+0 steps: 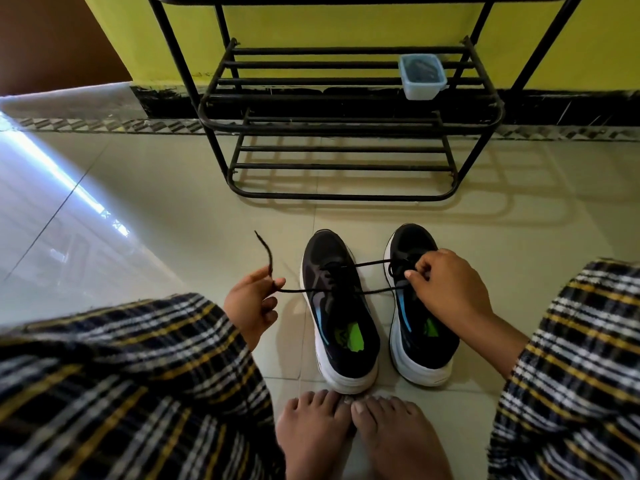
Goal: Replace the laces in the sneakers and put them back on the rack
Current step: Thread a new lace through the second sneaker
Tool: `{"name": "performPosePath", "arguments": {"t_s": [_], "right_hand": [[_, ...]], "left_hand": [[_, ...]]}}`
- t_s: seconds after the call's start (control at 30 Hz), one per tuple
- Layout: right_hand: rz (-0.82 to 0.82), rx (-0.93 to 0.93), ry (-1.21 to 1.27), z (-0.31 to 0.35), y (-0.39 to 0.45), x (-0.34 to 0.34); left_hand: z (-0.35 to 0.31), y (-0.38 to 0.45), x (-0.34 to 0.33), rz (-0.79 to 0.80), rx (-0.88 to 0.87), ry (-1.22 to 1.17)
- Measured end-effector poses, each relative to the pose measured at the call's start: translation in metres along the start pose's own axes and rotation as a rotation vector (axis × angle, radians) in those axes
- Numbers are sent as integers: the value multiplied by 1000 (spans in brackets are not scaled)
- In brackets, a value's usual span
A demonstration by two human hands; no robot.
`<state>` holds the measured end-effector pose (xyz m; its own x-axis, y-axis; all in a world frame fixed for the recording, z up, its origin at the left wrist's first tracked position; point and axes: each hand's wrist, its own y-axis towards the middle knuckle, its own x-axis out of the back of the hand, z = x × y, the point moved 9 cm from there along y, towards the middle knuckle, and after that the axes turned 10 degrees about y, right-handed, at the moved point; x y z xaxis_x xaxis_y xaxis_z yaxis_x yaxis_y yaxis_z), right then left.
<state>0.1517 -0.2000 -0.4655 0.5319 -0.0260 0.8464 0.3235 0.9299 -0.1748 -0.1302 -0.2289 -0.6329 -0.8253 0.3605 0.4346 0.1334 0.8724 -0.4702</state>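
Two black sneakers with white soles stand side by side on the tiled floor, toes toward the rack: the left sneaker (337,306) and the right sneaker (414,306). A black lace (367,263) stretches across the left sneaker from the right one. My left hand (251,303) pinches one end of the lace, its tip sticking up. My right hand (446,285) rests over the right sneaker's eyelets, fingers pinched on the lace there. The black metal shoe rack (339,123) stands against the yellow wall beyond the shoes.
A clear plastic box (422,76) with dark contents sits on the rack's middle shelf at the right. My bare feet (360,434) touch the sneakers' heels. Plaid-clad knees flank both sides. Open tiled floor lies to the left.
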Motion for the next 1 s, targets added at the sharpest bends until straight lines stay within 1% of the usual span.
{"name": "performPosePath", "arguments": {"t_s": [0.03, 0.07, 0.1, 0.13, 0.17, 0.2, 0.23, 0.27, 0.3, 0.33, 0.37, 0.4, 0.47, 0.57, 0.63, 0.73, 0.83, 0.93, 1.0], "right_hand": [[-22, 0, 35, 0, 0, 1], [-53, 14, 57, 2, -2, 2], [-95, 55, 78, 7, -4, 5], [-142, 126, 101, 15, -6, 9], [-164, 215, 111, 26, -9, 9], [-145, 302, 100, 38, -11, 6], [-81, 369, 82, 47, -12, -3], [21, 403, 51, 54, -13, -17], [130, 411, 15, 59, -15, -34], [224, 401, -29, 60, -18, -50], [285, 388, -73, 59, -20, -63], [313, 375, -104, 58, -21, -72], [293, 366, -84, 57, -21, -76], [255, 347, 41, 55, -15, -67], [231, 370, 99, 54, -13, -62], [136, 430, 155, 52, -8, -50], [72, 494, 96, 49, -6, -42], [22, 548, -13, 49, -7, -40], [25, 520, -49, 48, -8, -39]], "left_hand": [[-4, 15, 22, 35, 121, -198], [-19, 24, 46, -64, 171, -232], [-39, 16, 55, -260, 122, -232], [-54, 10, 77, -340, 162, -183], [-71, 13, 81, -324, 108, -12], [-87, 12, 82, -322, 29, 161], [-111, 0, 76, -319, -87, 275], [-125, -6, 65, -263, -193, 328], [-130, -8, 47, -183, -256, 405], [-132, -10, 35, -126, -283, 472], [-137, -10, 29, -110, -315, 541], [-142, -9, 28, -123, -336, 586], [-150, -14, 22, -165, -361, 657], [-147, -12, 22, -151, -336, 640], [-152, -11, 30, -175, -376, 657], [-156, -16, 36, -206, -418, 704], [-154, -17, 38, -226, -446, 809], [-150, -18, 36, -214, -430, 928], [-149, -18, 37, -214, -417, 959]]}}
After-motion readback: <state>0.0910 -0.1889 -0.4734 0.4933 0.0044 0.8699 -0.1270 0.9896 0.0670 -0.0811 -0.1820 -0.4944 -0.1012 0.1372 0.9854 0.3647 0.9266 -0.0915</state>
